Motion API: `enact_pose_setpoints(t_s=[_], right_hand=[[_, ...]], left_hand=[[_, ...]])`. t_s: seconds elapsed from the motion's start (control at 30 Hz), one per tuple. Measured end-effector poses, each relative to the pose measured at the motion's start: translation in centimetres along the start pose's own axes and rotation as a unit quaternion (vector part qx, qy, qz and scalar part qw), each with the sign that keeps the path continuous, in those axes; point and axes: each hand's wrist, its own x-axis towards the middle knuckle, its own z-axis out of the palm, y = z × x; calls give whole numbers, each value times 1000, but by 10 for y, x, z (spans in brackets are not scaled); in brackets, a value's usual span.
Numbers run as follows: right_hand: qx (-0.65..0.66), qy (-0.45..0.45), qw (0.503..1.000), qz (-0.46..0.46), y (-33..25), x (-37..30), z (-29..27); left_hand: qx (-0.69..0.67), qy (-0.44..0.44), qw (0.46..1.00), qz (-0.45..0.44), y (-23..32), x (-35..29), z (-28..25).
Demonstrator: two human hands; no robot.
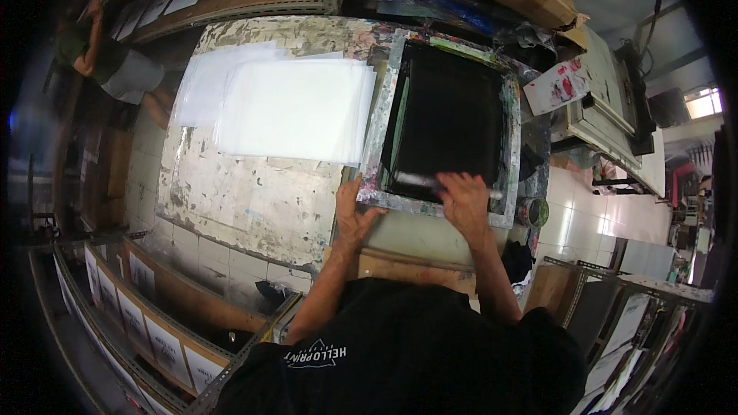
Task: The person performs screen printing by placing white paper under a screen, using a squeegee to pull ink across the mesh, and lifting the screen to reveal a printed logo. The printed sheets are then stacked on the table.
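The person stands at the near edge of a paint-stained bench (231, 200), working a screen-printing frame (384, 107) that lies flat toward the bench's right end. The right hand (465, 198) is closed over a squeegee (419, 180), which rests across the black mesh just inside the frame's near rail. The left hand (355, 211) lies with fingers spread flat on the frame's near left corner, pinning it down. A stack of white sheets (296, 107) sits just left of the frame, touching its edge or nearly so.

To do this stroke well, it looks best for the person to keep the blade tilted evenly, press with steady weight across the full width, and hold the frame firmly so it cannot shift on the sheet beneath.
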Motion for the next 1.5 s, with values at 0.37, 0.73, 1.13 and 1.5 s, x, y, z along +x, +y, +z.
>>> enact_pose_setpoints(t_s=[0.37,0.73,1.13,1.5], right_hand=[[12,-129,989,67,9,13,5],[-89,49,994,46,134,125,70],[-27,46,999,-2,168,191,41],[-15,0,1000,27,2,25,-35]], left_hand=[[48,4,998,42,-5,5,2],[43,1,999,27,-7,0,-1],[59,26,996,54,0,3,-3],[-15,66,998,-19,29,7,-3]])
